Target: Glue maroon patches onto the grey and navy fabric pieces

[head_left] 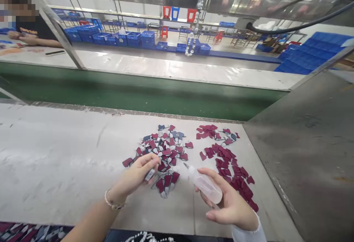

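The left hand [139,170] pinches a grey piece [149,175] in its fingers; the right hand [235,201] curls its fingers around a bottle [208,187], left of red scraps [243,187].

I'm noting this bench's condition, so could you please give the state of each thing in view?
Left hand: closed on small gray piece
Small gray piece: gripped
Right hand: holding bottle
Bottle: tilted, nozzle pointing forward-left
Two-tone pieces: loosely piled, overlapping
Maroon pieces: scattered, overlapping
Bracelet: worn on left wrist
Blue crates: open-topped
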{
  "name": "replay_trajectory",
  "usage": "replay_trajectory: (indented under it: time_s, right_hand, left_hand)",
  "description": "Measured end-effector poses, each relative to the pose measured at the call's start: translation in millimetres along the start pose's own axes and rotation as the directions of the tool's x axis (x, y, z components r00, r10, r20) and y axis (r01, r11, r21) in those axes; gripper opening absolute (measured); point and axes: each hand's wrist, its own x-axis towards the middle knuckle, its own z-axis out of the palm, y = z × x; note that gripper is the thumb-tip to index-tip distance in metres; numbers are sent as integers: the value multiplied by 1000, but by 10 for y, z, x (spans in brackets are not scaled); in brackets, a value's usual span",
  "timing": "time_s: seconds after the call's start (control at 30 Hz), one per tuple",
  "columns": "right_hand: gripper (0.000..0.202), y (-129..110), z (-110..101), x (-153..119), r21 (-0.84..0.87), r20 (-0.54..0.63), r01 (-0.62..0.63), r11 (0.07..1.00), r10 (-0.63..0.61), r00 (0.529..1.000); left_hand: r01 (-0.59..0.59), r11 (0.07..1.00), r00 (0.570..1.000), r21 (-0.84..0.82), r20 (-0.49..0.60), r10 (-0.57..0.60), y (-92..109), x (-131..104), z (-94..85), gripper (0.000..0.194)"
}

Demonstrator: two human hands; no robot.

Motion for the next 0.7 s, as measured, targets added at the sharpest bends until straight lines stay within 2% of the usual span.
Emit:
replay_trajectory:
  time_s: [0.07,0.17,0.2,0.33,0.47,0.53,0.6,0.7]
  right_hand:
    - [77,-51,33,-62,40,22,19,999,-20,1000]
    - [61,-153,45,-147,46,27,-31,998,30,999]
    - [57,-178,36,-168,36,20,-46,998,45,999]
    - [54,-216,-2,-188,11,-42,-76,997,77,996]
    - [46,-287,32,-141,7,31,53,999,-53,998]
    - [41,-361,68,-127,18,85,96,995,-97,992]
    - [41,-444,102,-121,30,92,89,996,-91,992]
    - [43,-548,145,-107,-133,-19,76,988,-80,997]
  left_hand:
    - [23,1000,1000,1,19,-23,17,70,129,32]
    - [52,995,994,82,88,-60,99,69,250,64]
    - [39,990,995,139,80,-51,124,53,281,66]
    - [-10,904,1000,427,7,8,157,-8,396,53]
    - [-180,728,980,662,62,187,107,-19,481,36]
    - [-260,677,960,689,106,261,79,-18,505,36]
    - [-298,667,951,683,150,270,60,-24,521,37]
    - [-303,655,951,692,175,255,56,-50,548,38]
